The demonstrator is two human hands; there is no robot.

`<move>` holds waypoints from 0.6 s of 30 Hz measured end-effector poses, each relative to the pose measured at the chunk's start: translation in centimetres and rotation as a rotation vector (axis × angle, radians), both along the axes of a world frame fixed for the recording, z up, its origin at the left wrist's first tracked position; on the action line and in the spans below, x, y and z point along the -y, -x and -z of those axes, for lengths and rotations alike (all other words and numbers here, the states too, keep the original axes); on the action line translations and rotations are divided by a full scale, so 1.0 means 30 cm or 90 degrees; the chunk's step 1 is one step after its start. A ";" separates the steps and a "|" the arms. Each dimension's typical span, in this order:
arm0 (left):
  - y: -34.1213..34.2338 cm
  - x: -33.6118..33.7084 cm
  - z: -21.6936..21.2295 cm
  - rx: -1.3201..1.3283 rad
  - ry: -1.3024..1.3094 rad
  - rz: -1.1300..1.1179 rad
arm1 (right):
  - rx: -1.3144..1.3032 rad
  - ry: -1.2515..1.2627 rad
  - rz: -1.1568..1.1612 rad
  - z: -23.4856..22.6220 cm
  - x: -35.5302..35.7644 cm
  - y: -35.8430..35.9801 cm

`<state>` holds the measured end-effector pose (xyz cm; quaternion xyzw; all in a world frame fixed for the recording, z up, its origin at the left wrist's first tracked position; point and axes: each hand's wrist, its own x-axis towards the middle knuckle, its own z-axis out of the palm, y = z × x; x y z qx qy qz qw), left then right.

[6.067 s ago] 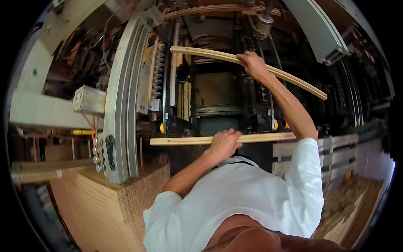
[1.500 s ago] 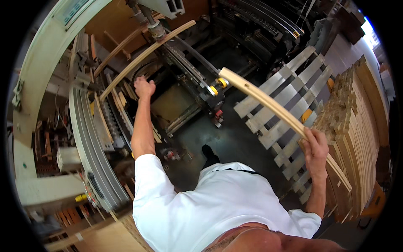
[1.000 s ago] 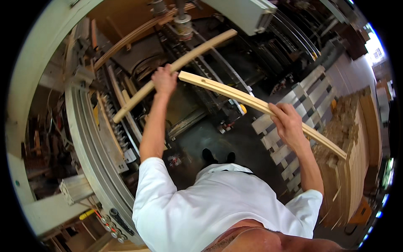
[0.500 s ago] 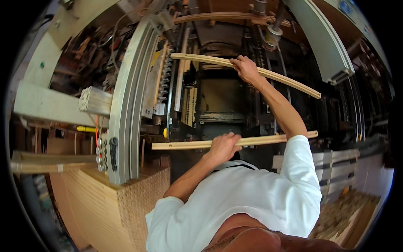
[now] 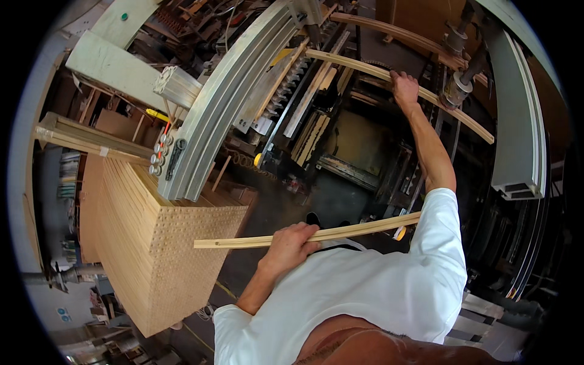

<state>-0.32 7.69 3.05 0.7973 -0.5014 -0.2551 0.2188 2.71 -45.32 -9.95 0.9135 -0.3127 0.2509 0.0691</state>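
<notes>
My left hand [image 5: 289, 248] is closed round a pale wooden strip [image 5: 359, 229] held crosswise close to my waist. A small hole shows near its left end, and its right end passes behind my right arm. With my arm stretched forward, my right hand [image 5: 404, 88] grips a second wooden strip [image 5: 347, 62] near its middle. That strip spans the machine [image 5: 356, 170], its left end by the row of metal teeth [image 5: 285, 91] and its right part beside a metal cylinder [image 5: 456, 91]. The fingertips of both hands are partly hidden by the strips.
A tall stack of wooden strips [image 5: 188, 267] with holed ends stands at my left. Above it runs a grey aluminium beam [image 5: 234, 91] with push buttons [image 5: 159, 152]. Another metal beam [image 5: 517, 121] rises at the right. A reddish wooden strip [image 5: 398, 38] lies across the far side.
The view has swung so the machine sits further right and the stack shows more. The near strip is lower and further left with my left hand; the far strip, in my right hand, is farther off.
</notes>
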 end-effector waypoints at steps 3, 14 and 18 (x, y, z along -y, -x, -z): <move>-0.003 -0.014 -0.014 0.011 0.020 -0.045 | -0.017 0.003 0.007 0.012 0.021 -0.049; -0.028 -0.196 -0.146 0.049 -0.004 -0.177 | 0.025 0.017 -0.061 0.040 0.071 -0.047; -0.006 -0.367 -0.214 0.028 0.034 -0.280 | -0.078 -0.027 0.015 0.001 0.050 -0.065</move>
